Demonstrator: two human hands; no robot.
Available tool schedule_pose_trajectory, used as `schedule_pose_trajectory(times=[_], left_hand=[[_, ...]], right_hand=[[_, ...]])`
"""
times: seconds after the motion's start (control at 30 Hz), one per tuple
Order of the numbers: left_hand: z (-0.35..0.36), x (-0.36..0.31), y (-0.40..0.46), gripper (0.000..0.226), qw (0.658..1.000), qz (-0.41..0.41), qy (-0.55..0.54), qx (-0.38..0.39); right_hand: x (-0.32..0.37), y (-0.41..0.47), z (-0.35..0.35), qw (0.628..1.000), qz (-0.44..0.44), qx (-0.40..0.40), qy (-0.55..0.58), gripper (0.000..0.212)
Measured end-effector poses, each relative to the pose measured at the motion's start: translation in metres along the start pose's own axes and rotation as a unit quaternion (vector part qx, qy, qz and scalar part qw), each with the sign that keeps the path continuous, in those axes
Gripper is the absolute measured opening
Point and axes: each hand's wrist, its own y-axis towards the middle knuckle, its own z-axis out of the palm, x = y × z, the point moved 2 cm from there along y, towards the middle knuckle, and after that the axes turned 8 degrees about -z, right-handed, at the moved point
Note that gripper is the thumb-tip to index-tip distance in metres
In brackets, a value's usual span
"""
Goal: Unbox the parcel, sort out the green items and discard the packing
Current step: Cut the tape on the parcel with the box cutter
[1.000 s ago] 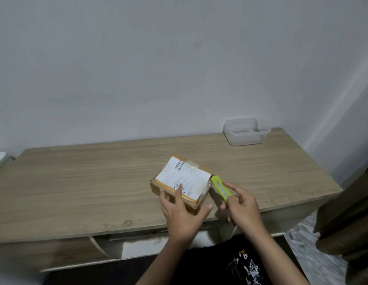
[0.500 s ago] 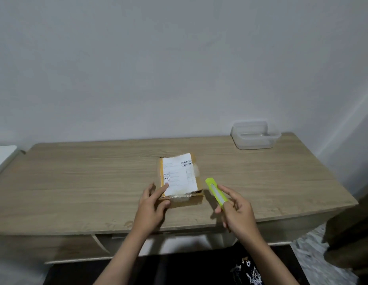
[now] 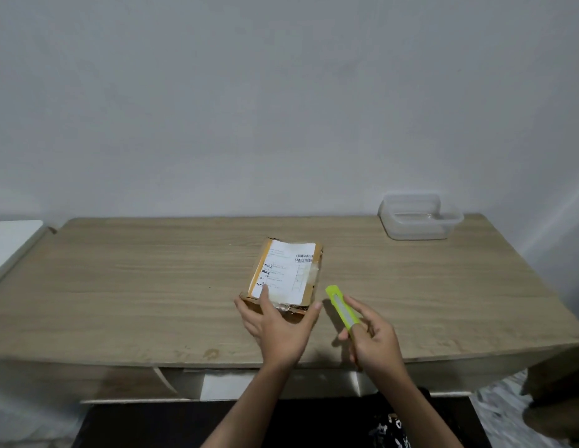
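A small brown cardboard parcel [image 3: 285, 273] with a white shipping label and clear tape lies flat near the middle of the wooden desk [image 3: 152, 286]. My left hand [image 3: 278, 328] grips its near end, thumb on the right corner and a finger on the label. To the right of the parcel my right hand [image 3: 372, 341] holds a lime-green utility knife [image 3: 341, 306], its tip pointing up-left and a short way from the parcel's near right corner. The parcel is closed, so its contents are hidden.
A clear plastic container [image 3: 419, 221] stands at the desk's back right corner against the white wall. A white surface [image 3: 10, 244] adjoins the desk on the left. The desk's front edge runs just below my hands.
My left hand turned the parcel and shifted from its left corner to grip its near end. The knife hand stayed beside the parcel's right side.
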Motion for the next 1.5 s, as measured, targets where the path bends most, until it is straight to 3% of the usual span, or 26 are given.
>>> schedule_pose_trajectory(times=[0.17, 0.27, 0.33, 0.4, 0.47, 0.6, 0.73, 0.9, 1.1, 1.3, 1.5], left_hand=[[-0.016, 0.013, 0.023, 0.094, 0.995, 0.076, 0.060, 0.028], [-0.033, 0.017, 0.041, 0.062, 0.986, 0.140, 0.070, 0.050], [-0.044, 0.017, 0.053, 0.041, 0.983, 0.176, 0.050, 0.027], [-0.051, 0.016, 0.065, 0.034, 0.985, 0.171, 0.018, -0.015], [-0.056, 0.018, 0.076, 0.037, 0.986, 0.164, 0.008, -0.035], [-0.052, 0.024, 0.095, 0.044, 0.986, 0.165, 0.024, 0.018], [-0.040, 0.016, 0.104, 0.039, 0.988, 0.151, 0.031, 0.030], [-0.024, 0.017, 0.115, 0.048, 0.983, 0.163, 0.078, 0.016], [-0.022, 0.016, 0.119, 0.046, 0.983, 0.156, 0.099, -0.002], [-0.021, 0.014, 0.119, 0.048, 0.983, 0.142, 0.114, -0.002], [-0.021, 0.017, 0.120, 0.059, 0.983, 0.147, 0.113, 0.003]], right_hand=[[-0.001, 0.004, -0.001, 1.000, -0.001, -0.004, -0.007, 0.053], [-0.002, 0.009, 0.001, 1.000, -0.003, -0.011, -0.006, 0.053], [-0.001, 0.014, 0.003, 1.000, -0.004, -0.014, 0.000, 0.053], [-0.001, 0.021, 0.005, 1.000, -0.003, -0.022, 0.009, 0.053], [-0.002, 0.031, 0.007, 0.999, 0.005, -0.033, 0.026, 0.047], [-0.007, 0.064, 0.008, 0.996, 0.027, -0.057, 0.068, 0.029], [-0.013, 0.112, -0.002, 0.994, 0.003, -0.109, 0.012, 0.016], [-0.023, 0.183, -0.018, 0.976, -0.017, -0.177, -0.123, 0.022], [-0.035, 0.257, -0.019, 0.958, -0.047, -0.120, -0.257, 0.025], [-0.050, 0.281, -0.014, 0.911, -0.078, -0.103, -0.391, 0.022], [-0.055, 0.274, -0.012, 0.902, -0.095, -0.151, -0.394, 0.027]])
